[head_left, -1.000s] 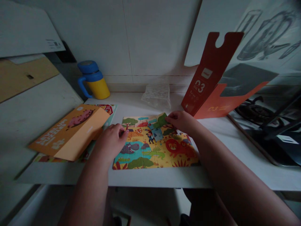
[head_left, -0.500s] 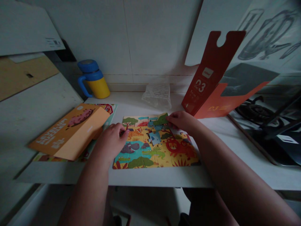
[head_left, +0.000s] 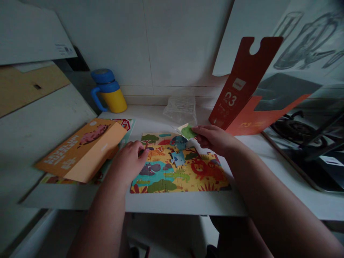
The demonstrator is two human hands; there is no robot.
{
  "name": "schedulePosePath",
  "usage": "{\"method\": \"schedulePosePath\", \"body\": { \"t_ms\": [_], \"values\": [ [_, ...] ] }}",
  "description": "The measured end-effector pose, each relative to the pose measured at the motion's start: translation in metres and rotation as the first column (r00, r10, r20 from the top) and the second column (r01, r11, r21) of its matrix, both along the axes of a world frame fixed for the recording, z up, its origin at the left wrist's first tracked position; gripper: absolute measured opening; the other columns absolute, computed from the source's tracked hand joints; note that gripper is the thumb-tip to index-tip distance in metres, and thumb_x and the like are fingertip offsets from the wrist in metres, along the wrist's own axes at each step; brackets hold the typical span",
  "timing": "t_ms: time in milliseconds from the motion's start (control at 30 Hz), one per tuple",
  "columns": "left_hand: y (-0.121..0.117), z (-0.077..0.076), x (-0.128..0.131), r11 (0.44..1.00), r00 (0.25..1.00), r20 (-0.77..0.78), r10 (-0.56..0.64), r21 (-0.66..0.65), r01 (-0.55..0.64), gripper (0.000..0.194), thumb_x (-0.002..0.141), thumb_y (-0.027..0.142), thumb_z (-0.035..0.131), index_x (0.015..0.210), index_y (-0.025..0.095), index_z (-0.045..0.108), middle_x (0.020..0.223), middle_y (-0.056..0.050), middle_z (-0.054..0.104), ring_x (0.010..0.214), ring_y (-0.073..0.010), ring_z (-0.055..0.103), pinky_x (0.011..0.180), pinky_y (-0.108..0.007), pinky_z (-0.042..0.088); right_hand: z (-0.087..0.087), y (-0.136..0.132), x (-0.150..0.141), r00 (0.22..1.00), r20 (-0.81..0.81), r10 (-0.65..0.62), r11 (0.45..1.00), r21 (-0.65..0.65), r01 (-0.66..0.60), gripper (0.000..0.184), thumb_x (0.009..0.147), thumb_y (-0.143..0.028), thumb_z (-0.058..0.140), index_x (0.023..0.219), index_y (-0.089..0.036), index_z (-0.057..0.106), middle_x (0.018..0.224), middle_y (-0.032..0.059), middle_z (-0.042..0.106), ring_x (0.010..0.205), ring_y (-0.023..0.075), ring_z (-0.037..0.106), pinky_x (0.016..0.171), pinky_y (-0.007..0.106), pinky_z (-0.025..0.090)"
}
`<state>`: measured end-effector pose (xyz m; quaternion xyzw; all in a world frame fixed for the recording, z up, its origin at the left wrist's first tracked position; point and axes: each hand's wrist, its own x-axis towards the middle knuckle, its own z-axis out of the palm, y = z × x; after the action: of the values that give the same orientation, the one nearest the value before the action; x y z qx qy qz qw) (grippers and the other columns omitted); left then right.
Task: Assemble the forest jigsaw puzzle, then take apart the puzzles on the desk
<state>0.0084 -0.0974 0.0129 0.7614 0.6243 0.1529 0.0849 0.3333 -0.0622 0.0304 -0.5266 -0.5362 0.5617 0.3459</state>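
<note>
My right hand point(head_left: 211, 139) pinches a green jigsaw piece point(head_left: 187, 132) by its right end, tilted just above the far side of an animal jigsaw puzzle point(head_left: 161, 175). At the puzzle's left edge rests my left hand point(head_left: 131, 159), fingers curled in and thumb bent toward them; whatever may be inside is hidden. A blue elephant piece point(head_left: 178, 158) lies askew near the middle of the puzzle. A hippo, a crocodile and lions show on the joined pieces. Beneath the right hand, white tabletop shows through a gap at the upper right.
An orange puzzle box point(head_left: 83, 147) lies on a colourful sheet point(head_left: 57, 180) at left. Behind stand a blue-and-yellow jug point(head_left: 114, 96) and a crumpled clear plastic bag point(head_left: 181, 109). A tall open red-orange box point(head_left: 236, 96) and a gas stove point(head_left: 303, 143) are at right.
My right hand has lifted the green piece off the puzzle's top edge and tilted it, baring a gap there. My left hand has stayed in place.
</note>
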Motion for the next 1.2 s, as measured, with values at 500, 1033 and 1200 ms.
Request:
{"method": "schedulePosePath", "body": {
  "t_ms": [500, 1033, 1200],
  "values": [
    [-0.010, 0.012, 0.011, 0.995, 0.946, 0.310, -0.094, 0.002, 0.098, 0.034, 0.103, 0.052, 0.054, 0.104, 0.022, 0.071, 0.101, -0.006, 0.076, 0.091, -0.0226, 0.070, 0.081, -0.034, 0.054, -0.005, -0.008, -0.021, 0.973, 0.213, -0.084, 0.920, 0.392, -0.007, 0.039, 0.096, -0.059, 0.065, 0.092, -0.021, 0.064, 0.075, 0.0009, 0.065, 0.059, 0.0126, 0.049, 0.053, 0.027, 0.036],
    [-0.021, 0.019, 0.016, 0.946, 0.804, 0.575, -0.155, -0.147, 0.287, 0.033, 0.104, 0.049, 0.055, 0.088, 0.022, 0.065, 0.077, 0.001, 0.073, 0.070, -0.0134, 0.067, 0.062, -0.023, 0.050, -0.010, -0.026, -0.048, 0.965, 0.183, 0.189, 0.870, 0.424, -0.251, 0.040, 0.102, -0.059, 0.059, 0.094, -0.020, 0.064, 0.075, -0.0024, 0.054, 0.065, 0.0127, 0.046, 0.056, 0.026, 0.035],
    [-0.021, 0.017, 0.018, 0.968, 0.831, 0.546, -0.111, -0.131, 0.215, 0.031, 0.101, 0.048, 0.058, 0.085, 0.022, 0.065, 0.072, 0.002, 0.071, 0.061, -0.0121, 0.064, 0.053, -0.021, 0.044, -0.003, -0.029, -0.048, 0.946, 0.307, 0.104, 0.766, 0.582, -0.273, 0.032, 0.101, -0.047, 0.065, 0.087, -0.019, 0.066, 0.077, -0.0008, 0.059, 0.064, 0.0119, 0.048, 0.058, 0.026, 0.037]
  ]
}}
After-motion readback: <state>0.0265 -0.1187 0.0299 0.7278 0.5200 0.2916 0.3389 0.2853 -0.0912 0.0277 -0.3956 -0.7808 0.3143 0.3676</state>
